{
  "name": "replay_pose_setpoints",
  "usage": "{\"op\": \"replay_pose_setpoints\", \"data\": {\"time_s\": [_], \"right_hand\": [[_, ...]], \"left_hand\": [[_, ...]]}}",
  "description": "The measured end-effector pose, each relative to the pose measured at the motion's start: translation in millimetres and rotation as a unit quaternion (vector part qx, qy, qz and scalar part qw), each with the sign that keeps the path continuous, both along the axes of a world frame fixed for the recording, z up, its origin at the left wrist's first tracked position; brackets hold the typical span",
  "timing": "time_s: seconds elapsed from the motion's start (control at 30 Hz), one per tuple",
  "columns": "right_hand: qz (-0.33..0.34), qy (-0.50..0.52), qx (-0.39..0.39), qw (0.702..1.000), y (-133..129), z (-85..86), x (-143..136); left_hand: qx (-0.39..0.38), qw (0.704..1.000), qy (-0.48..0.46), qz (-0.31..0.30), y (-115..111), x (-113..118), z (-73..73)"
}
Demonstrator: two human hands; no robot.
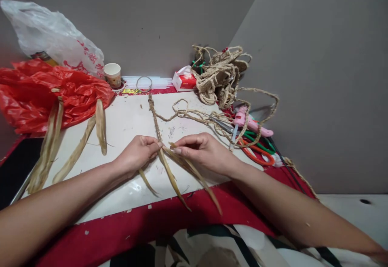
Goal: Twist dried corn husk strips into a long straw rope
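Observation:
A braided cord (155, 121) of dry plant fibre runs down the white board (127, 113) and ends in several loose flat strips. At the lower end of the braid, my left hand (140, 153) pinches it between thumb and fingertips. Just to the right, my right hand (206, 152) has thumb and forefinger closed on the end of a brownish fibre strip (172, 145). From between the hands, a yellowish strip (170, 174) and a browner one (209, 192) trail toward the front edge. A short strip (147, 182) hangs below my left hand.
Loose dry strips (101, 127) lie left by a red plastic bag (57, 93). Along the back stand a paper cup (112, 75) and a red-and-white tissue pack (184, 79). Heaped braided cord (221, 73), a pink glue gun (251, 121) and orange-handled scissors (257, 156) sit right.

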State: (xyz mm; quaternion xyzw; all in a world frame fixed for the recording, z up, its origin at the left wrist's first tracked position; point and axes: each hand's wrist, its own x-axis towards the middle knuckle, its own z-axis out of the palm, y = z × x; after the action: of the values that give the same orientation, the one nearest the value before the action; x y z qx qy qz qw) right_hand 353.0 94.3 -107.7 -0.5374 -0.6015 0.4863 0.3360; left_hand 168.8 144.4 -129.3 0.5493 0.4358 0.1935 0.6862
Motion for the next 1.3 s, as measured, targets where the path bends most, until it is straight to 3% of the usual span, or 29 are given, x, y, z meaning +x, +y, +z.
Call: {"op": "replay_pose_setpoints", "data": {"time_s": [0.17,0.33,0.63,1.0,1.17,1.3], "right_hand": [[-0.024,0.129,-0.111,0.985,-1,-12.3,-3],[-0.030,0.148,-0.097,0.984,-3,-20.4,-7],[-0.040,0.044,-0.052,0.997,1,-21.7,-13],[-0.022,0.015,-0.070,0.997,12,-29.4,-10],[-0.033,0.012,-0.035,0.999,14,-30.9,-11],[-0.017,0.036,-0.070,0.997,14,-29.1,-11]], "left_hand": [[-0.003,1.000,-0.004,0.001,0,1,0.4],[-0.001,1.000,-0.004,0.004,0,1,0.9],[-0.009,1.000,-0.003,-0.006,2,0,-1.3],[0.000,1.000,-0.002,-0.021,2,0,-2.5],[0.000,1.000,-0.010,-0.021,3,-1,-2.6],[0.001,1.000,-0.017,-0.018,3,-2,-1.6]]}}
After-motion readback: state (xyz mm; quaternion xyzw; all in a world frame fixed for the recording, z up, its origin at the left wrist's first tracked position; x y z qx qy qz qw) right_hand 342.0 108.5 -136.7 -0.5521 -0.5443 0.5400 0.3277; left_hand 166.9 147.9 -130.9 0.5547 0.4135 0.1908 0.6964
